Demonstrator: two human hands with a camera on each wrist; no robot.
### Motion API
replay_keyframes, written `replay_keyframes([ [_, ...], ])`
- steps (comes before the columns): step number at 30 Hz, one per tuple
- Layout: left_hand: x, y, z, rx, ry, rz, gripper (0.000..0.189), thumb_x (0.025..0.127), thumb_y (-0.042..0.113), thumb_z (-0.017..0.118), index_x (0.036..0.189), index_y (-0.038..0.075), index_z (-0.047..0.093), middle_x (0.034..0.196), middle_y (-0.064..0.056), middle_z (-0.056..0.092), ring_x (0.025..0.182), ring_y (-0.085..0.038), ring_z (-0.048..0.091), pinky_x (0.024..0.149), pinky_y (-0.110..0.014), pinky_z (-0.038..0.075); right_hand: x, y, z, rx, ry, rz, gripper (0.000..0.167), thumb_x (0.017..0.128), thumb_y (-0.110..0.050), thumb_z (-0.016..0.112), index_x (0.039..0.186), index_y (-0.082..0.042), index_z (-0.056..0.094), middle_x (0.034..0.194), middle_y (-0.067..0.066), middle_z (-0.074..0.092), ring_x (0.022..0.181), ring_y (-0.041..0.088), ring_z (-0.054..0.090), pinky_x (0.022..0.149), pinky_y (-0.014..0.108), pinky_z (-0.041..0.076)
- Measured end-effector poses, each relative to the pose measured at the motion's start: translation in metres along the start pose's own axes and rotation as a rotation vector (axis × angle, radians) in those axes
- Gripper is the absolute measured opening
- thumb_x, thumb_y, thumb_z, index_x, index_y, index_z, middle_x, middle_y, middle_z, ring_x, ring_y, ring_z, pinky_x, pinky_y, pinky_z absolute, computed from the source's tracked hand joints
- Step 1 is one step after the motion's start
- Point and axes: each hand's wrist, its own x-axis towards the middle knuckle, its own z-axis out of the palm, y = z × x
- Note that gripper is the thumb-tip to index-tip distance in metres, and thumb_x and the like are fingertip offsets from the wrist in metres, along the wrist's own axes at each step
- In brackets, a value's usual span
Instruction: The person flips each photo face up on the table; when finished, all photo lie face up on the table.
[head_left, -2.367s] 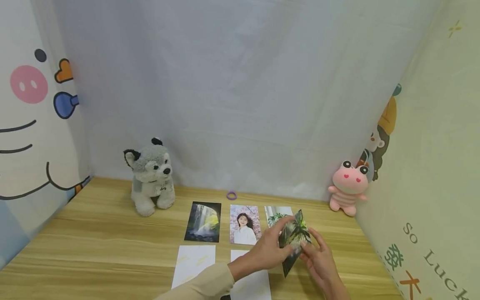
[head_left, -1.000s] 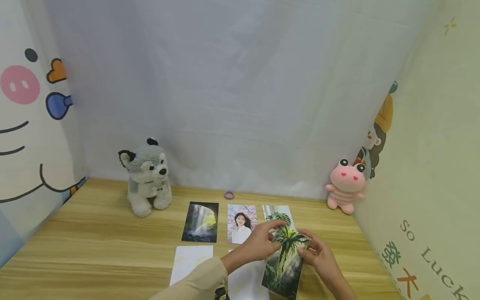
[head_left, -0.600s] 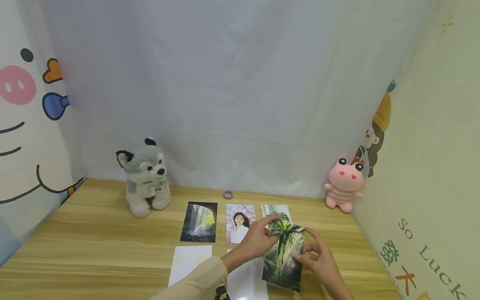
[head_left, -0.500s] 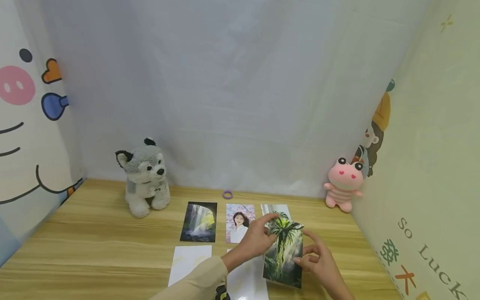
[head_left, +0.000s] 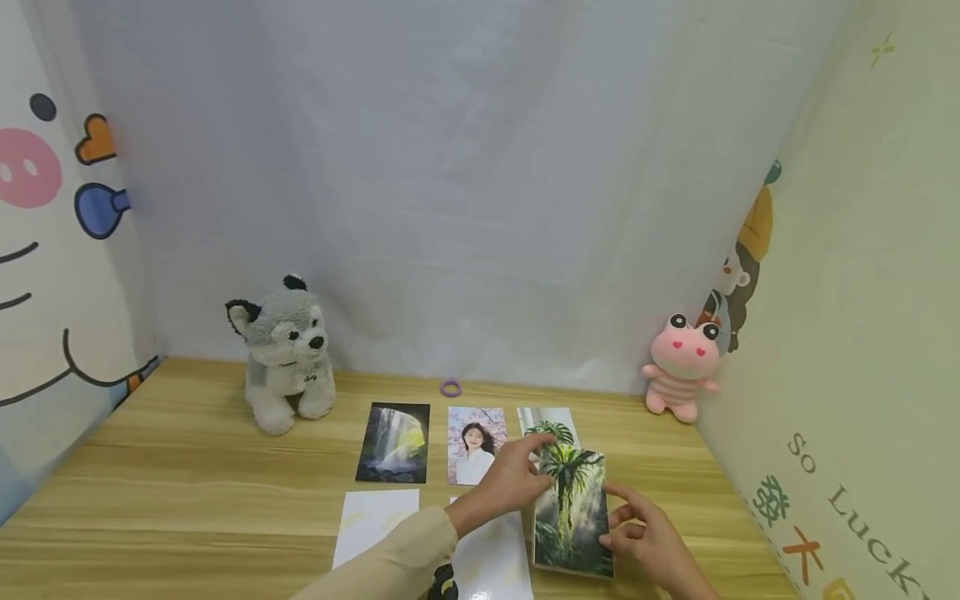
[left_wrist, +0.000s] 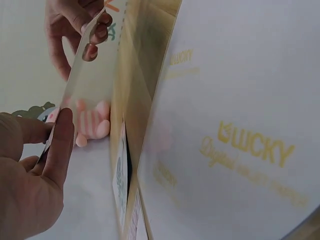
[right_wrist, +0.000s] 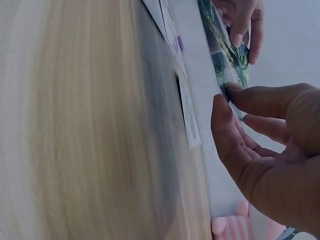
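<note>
Head view: high, from the near side of the table (head_left: 187,500), facing forward and down, widest and farthest off. Left wrist: close at the left hand (left_wrist: 32,185), rolled sideways, facing across to the right hand (left_wrist: 72,17). Right wrist: close, low, also rolled, looking along the table. Both wrist views share held print (right_wrist: 227,55), pink toy (right_wrist: 235,227)

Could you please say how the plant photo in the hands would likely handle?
The held photo is probably light: its edge looks thin. It seems fairly stiff, nearly flat between the left hand and right hand.
</note>
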Motion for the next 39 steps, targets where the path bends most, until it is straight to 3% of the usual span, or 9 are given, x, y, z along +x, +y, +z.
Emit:
replay_keyframes([
  [7, -0.001, -0.003, -0.001, 0.031, -0.11, -0.058, 0.054, 0.083, -0.003, 0.075, 0.133, -0.001, 0.057, 0.083, -0.003, 0.053, 0.041, -0.011, 0.06, 0.049, -0.021, 0.05, -0.001, 0.008, -0.005, -0.051, -0.011, -0.02, 0.065, 0.086, 0.006, 0.069, 0.141, 0.017, 0.036, 0.091, 0.008, 0.055, 0.068, 0.009, 0.062, 0.061, 0.03, 0.055],
  [14, -0.001, -0.006, 0.006, -0.038, -0.18, -0.12, 0.055, 0.077, -0.011, 0.076, 0.129, -0.007, 0.057, 0.063, -0.004, 0.058, 0.048, -0.031, 0.067, 0.047, -0.027, 0.054, 0.003, 0.011, -0.011, -0.115, -0.016, 0.024, 0.062, 0.086, 0.004, 0.071, 0.139, 0.016, 0.04, 0.087, 0.007, 0.056, 0.066, 0.013, 0.061, 0.057, 0.031, 0.054],
  [19, 0.0, -0.011, 0.012, -0.056, -0.187, -0.138, 0.05, 0.075, -0.012, 0.076, 0.122, -0.011, 0.058, 0.051, -0.006, 0.061, 0.04, -0.023, 0.064, 0.046, -0.027, 0.053, 0.006, 0.013, -0.014, -0.205, 0.003, -0.004, 0.056, 0.084, 0.007, 0.072, 0.132, 0.018, 0.046, 0.082, 0.007, 0.057, 0.063, 0.015, 0.059, 0.054, 0.031, 0.053],
  [23, -0.001, -0.011, 0.015, -0.014, -0.173, -0.138, 0.049, 0.075, -0.01, 0.075, 0.121, -0.011, 0.058, 0.044, -0.002, 0.058, 0.034, -0.013, 0.058, 0.044, -0.024, 0.052, 0.01, 0.014, -0.014, -0.282, 0.031, 0.006, 0.054, 0.082, 0.006, 0.074, 0.13, 0.014, 0.051, 0.08, 0.006, 0.057, 0.062, 0.018, 0.06, 0.052, 0.032, 0.053],
  [27, -0.003, -0.01, 0.021, -0.005, -0.155, -0.185, 0.051, 0.073, -0.011, 0.076, 0.121, -0.008, 0.058, 0.045, -0.008, 0.059, 0.036, -0.022, 0.061, 0.039, -0.027, 0.05, 0.011, 0.015, -0.015, -0.327, 0.046, 0.044, 0.053, 0.081, 0.005, 0.075, 0.129, 0.012, 0.054, 0.079, 0.006, 0.057, 0.061, 0.02, 0.059, 0.053, 0.034, 0.052],
  [31, -0.004, -0.011, 0.025, -0.003, -0.148, -0.187, 0.05, 0.071, -0.012, 0.077, 0.117, -0.006, 0.059, 0.048, -0.012, 0.06, 0.04, -0.029, 0.064, 0.036, -0.027, 0.048, 0.011, 0.016, -0.015, -0.366, 0.048, 0.066, 0.052, 0.08, 0.003, 0.077, 0.127, 0.01, 0.056, 0.078, 0.006, 0.058, 0.063, 0.02, 0.059, 0.055, 0.034, 0.051],
  [39, -0.006, -0.014, 0.029, 0.07, -0.17, -0.217, 0.049, 0.071, -0.009, 0.078, 0.117, -0.003, 0.061, 0.045, -0.007, 0.058, 0.032, -0.017, 0.057, 0.034, -0.025, 0.046, 0.012, 0.018, -0.011, -0.454, 0.065, 0.064, 0.051, 0.078, -0.004, 0.082, 0.123, 0.007, 0.06, 0.076, 0.003, 0.059, 0.065, 0.019, 0.056, 0.058, 0.031, 0.048],
])
